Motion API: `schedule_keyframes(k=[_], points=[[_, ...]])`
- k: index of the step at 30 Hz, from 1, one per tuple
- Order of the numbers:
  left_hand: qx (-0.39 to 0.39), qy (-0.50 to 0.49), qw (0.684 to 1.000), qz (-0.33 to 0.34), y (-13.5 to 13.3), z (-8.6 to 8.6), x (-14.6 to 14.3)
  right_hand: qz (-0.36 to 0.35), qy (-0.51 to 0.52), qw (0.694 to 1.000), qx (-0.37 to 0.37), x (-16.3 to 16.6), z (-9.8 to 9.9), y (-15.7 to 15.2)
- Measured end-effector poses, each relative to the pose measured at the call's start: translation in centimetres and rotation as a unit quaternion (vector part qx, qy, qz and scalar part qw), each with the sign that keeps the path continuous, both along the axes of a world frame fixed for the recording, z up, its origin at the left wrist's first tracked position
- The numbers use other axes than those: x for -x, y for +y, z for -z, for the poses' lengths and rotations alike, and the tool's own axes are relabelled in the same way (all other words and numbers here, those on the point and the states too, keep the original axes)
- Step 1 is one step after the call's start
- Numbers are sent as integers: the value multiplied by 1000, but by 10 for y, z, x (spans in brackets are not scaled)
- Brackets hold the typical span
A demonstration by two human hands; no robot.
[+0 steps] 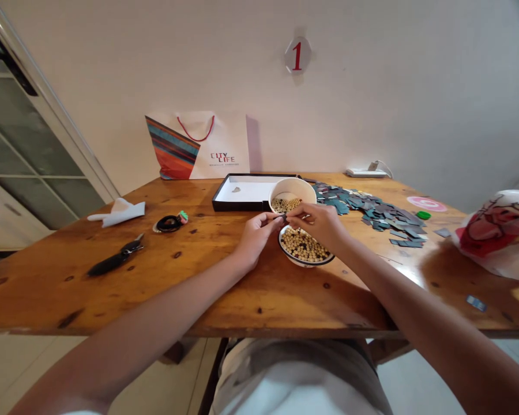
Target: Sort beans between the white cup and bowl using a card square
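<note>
My left hand (pixel 259 233) and my right hand (pixel 318 222) meet over the near bowl, fingertips pinched together on a small dark piece (pixel 284 218). What kind of piece it is, I cannot make out. Below them a dark-rimmed white bowl (pixel 306 263) holds pale yellow beans (pixel 303 245) mixed with some dark ones. Just behind, a white tub (pixel 292 185) is tilted towards me, with more of the same mix inside. My right hand partly covers the tub's lower edge and the bowl's rim.
A shallow black-edged box (pixel 259 195) lies behind the hands. Right of it spread dark flat pieces (pixel 372 207) and a green cap (pixel 423 215). Leftward lie a folding knife (pixel 116 257), a black coil (pixel 168 223) and a tissue (pixel 123 212). A plastic bag (pixel 499 236) stands far right.
</note>
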State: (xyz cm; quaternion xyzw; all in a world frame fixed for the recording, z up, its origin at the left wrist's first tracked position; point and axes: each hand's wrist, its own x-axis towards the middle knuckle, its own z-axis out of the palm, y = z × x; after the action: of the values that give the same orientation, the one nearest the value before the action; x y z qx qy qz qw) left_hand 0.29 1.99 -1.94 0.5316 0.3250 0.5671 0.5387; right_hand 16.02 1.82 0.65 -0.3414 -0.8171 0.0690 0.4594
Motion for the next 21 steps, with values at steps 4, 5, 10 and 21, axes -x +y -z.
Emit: schedule_keyframes(k=[4, 5, 10, 21], points=[[-8, 8, 1000, 4, 0, -3, 2, 8, 8, 1000, 14, 0, 1, -1], [-12, 10, 1000, 5, 0, -3, 2, 13, 10, 1000, 15, 0, 1, -2], [-39, 61, 997, 20, -5, -5, 2, 55, 12, 998, -16, 1, 1, -4], [10, -12, 1000, 14, -4, 1, -3, 34, 53, 998, 2, 0, 1, -3]])
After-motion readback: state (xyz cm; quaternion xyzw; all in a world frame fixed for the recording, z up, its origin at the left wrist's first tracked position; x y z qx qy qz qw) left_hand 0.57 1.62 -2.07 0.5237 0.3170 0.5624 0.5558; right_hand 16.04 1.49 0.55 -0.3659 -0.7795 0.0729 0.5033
